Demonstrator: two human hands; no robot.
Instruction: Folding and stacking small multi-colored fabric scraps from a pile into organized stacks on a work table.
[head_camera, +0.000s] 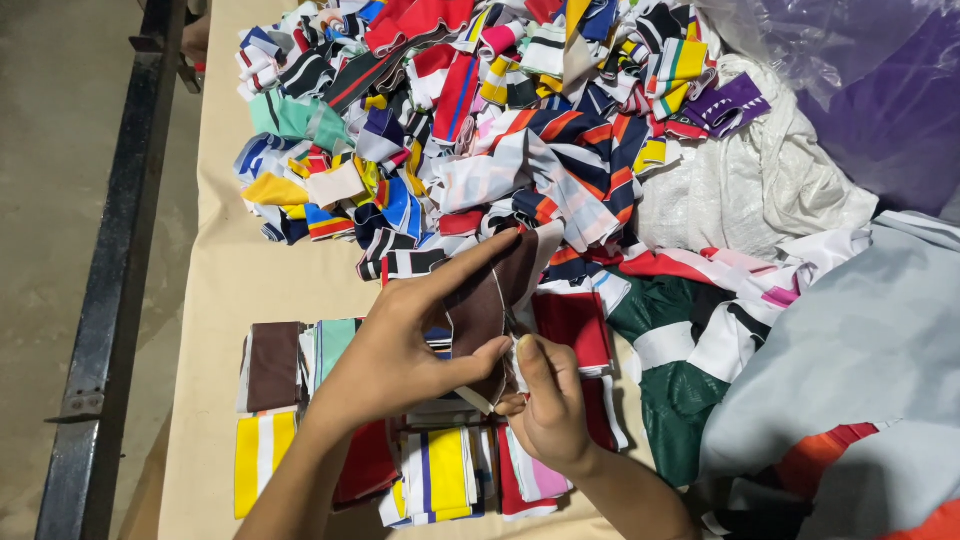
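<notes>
A heap of fabric strips (500, 130) lies on the far part of the table (225, 280), with a crumpled sack (760, 185) to its right. Nearer, small sorted stacks of strips (270, 365) sit side by side in rows along the table's near edge. Above these stacks the left hand (400, 350) and right hand (545, 400) meet on one strip (485, 305), and a bundle of garments (850, 350) lies to their right.

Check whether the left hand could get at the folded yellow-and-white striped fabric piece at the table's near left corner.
Probably yes: the left hand holds a brown fabric strip, but the yellow-and-white striped fabric piece lies uncovered just beside its forearm.
</notes>
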